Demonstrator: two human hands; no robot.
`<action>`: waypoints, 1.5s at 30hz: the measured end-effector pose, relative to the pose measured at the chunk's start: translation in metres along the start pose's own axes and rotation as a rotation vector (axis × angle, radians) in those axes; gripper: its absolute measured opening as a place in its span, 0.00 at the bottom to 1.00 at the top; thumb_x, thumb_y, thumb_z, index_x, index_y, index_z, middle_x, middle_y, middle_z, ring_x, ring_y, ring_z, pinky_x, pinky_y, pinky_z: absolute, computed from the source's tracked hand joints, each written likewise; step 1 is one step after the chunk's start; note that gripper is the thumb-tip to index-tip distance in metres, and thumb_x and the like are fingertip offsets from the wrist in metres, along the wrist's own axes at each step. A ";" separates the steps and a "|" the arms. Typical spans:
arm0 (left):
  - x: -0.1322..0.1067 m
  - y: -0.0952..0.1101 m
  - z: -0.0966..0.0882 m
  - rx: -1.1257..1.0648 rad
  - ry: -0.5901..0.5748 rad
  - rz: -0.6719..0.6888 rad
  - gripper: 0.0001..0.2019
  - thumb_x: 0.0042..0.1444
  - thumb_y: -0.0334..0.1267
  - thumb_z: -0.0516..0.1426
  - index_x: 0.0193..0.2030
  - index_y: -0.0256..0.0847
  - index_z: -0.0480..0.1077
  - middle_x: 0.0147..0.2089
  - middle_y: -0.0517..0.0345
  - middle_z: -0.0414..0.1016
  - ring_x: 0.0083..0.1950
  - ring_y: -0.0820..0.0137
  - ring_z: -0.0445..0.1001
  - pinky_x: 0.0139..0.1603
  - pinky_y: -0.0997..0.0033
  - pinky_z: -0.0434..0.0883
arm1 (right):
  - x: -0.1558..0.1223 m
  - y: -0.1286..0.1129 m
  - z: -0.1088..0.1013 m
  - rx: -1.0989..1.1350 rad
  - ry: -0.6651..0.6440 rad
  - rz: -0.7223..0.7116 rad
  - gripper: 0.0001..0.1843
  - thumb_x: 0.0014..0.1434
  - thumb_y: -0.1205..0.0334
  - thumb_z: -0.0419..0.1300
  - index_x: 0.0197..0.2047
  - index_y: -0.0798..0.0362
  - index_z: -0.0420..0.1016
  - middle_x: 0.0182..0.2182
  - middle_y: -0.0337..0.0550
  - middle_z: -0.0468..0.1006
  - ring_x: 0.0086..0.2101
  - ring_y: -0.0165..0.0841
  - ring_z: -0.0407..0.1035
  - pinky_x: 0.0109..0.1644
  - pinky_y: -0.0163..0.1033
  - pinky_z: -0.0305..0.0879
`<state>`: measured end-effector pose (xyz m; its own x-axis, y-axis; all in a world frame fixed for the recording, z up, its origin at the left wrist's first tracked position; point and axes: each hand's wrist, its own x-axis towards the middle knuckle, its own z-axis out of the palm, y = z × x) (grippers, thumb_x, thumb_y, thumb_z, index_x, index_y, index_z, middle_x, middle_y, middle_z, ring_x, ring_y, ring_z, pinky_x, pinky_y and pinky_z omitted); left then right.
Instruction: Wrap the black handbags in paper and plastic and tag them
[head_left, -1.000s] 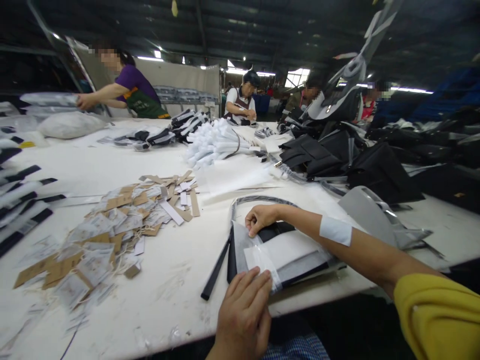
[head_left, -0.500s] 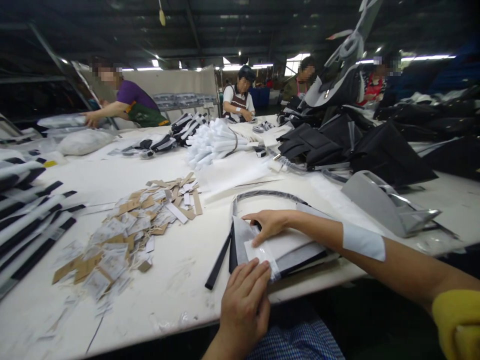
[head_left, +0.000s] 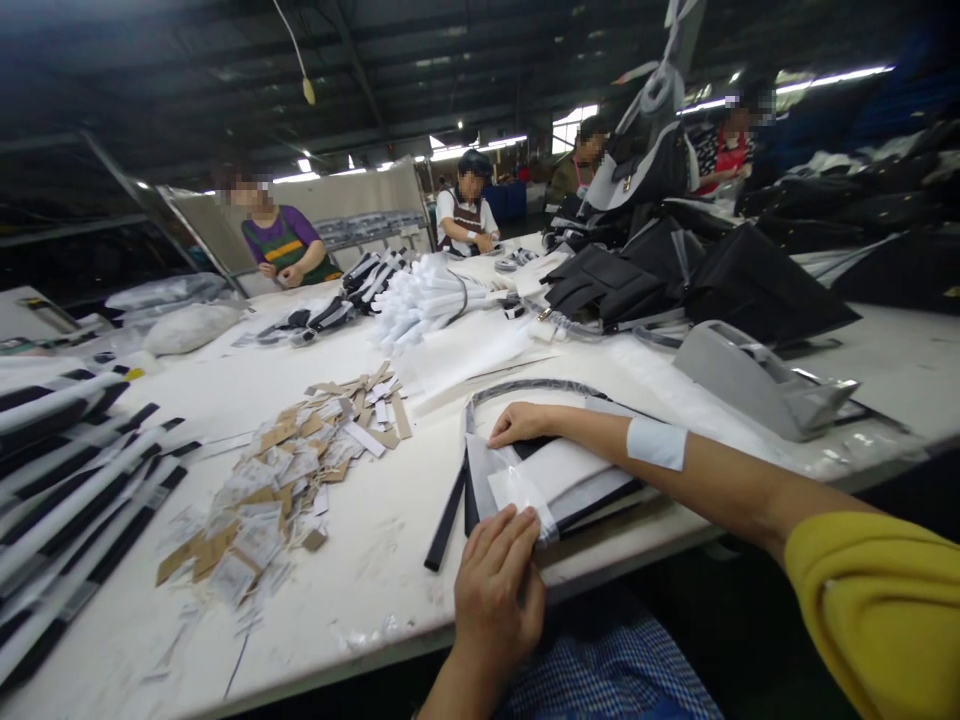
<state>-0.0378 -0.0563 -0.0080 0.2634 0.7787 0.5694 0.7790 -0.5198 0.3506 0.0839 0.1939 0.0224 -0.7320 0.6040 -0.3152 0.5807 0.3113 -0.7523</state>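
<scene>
A flat grey and black bag with a white sheet on it lies at the near edge of the white table, its black strap trailing to the left. My left hand rests fingers flat on the bag's near corner, over a small clear packet. My right hand lies on the bag's far left corner, fingers bent down against it. A white patch sits on my right forearm.
A heap of paper tags and packets lies to the left. Black and white straps line the left edge. White rolls, black bags and a grey tape dispenser are farther off. Other people work at the far side.
My right hand slid from the packet area back to the bag's far left corner. My left hand stays on the near corner. The view swung left.
</scene>
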 end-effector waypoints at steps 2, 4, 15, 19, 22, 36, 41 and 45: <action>0.000 0.000 0.000 0.009 0.003 0.007 0.27 0.56 0.23 0.52 0.62 0.42 0.64 0.63 0.54 0.72 0.66 0.59 0.65 0.65 0.50 0.65 | 0.000 -0.004 0.004 -0.046 0.088 -0.035 0.24 0.50 0.42 0.67 0.38 0.55 0.86 0.29 0.41 0.83 0.32 0.35 0.73 0.37 0.34 0.64; 0.001 0.001 -0.002 -0.012 -0.013 0.000 0.27 0.57 0.24 0.52 0.63 0.43 0.64 0.63 0.54 0.71 0.67 0.59 0.65 0.65 0.50 0.64 | -0.006 -0.011 0.003 -0.092 0.178 -0.076 0.20 0.55 0.46 0.64 0.38 0.55 0.85 0.30 0.41 0.83 0.34 0.36 0.74 0.39 0.34 0.65; 0.021 -0.034 -0.038 -0.337 0.089 -0.553 0.19 0.65 0.47 0.52 0.61 0.47 0.69 0.68 0.53 0.65 0.70 0.61 0.60 0.71 0.54 0.56 | -0.179 0.047 -0.051 -0.396 0.722 0.329 0.28 0.63 0.41 0.51 0.53 0.51 0.79 0.50 0.48 0.80 0.50 0.48 0.74 0.57 0.48 0.66; 0.028 -0.047 -0.015 -0.335 -0.050 -0.711 0.32 0.62 0.50 0.53 0.70 0.39 0.58 0.75 0.46 0.49 0.76 0.57 0.46 0.73 0.49 0.48 | -0.199 0.062 -0.023 -0.358 0.686 0.469 0.39 0.62 0.40 0.50 0.66 0.59 0.65 0.58 0.54 0.74 0.57 0.49 0.68 0.62 0.47 0.62; 0.025 -0.046 -0.003 -0.373 -0.009 -0.742 0.32 0.63 0.50 0.52 0.71 0.39 0.56 0.76 0.47 0.46 0.76 0.58 0.44 0.73 0.50 0.46 | -0.195 0.061 -0.009 -0.360 0.730 0.472 0.40 0.63 0.40 0.48 0.69 0.60 0.60 0.59 0.58 0.72 0.59 0.50 0.66 0.64 0.50 0.59; 0.059 -0.048 -0.024 -0.837 0.201 -0.857 0.32 0.63 0.48 0.53 0.72 0.44 0.52 0.74 0.52 0.52 0.74 0.57 0.52 0.71 0.54 0.56 | -0.183 0.039 -0.011 0.127 0.951 0.230 0.35 0.59 0.45 0.57 0.66 0.51 0.65 0.65 0.46 0.65 0.65 0.47 0.57 0.69 0.50 0.51; 0.068 -0.031 -0.053 -0.724 0.523 -0.608 0.30 0.67 0.49 0.49 0.73 0.52 0.47 0.74 0.56 0.53 0.74 0.61 0.50 0.71 0.58 0.57 | -0.174 0.031 -0.019 0.362 1.083 -0.128 0.40 0.59 0.42 0.60 0.71 0.44 0.55 0.65 0.46 0.66 0.64 0.45 0.60 0.66 0.50 0.58; 0.050 -0.033 -0.071 -0.748 0.506 -0.757 0.27 0.67 0.55 0.46 0.67 0.46 0.61 0.68 0.52 0.64 0.68 0.58 0.63 0.60 0.61 0.71 | -0.168 0.057 -0.024 0.480 1.135 -0.110 0.33 0.64 0.37 0.52 0.64 0.48 0.67 0.53 0.48 0.78 0.57 0.44 0.68 0.66 0.53 0.57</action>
<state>-0.0903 -0.0252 0.0620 -0.5101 0.8366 0.1998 0.0674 -0.1926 0.9789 0.2486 0.1279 0.0464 0.0941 0.9603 0.2627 0.1711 0.2444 -0.9545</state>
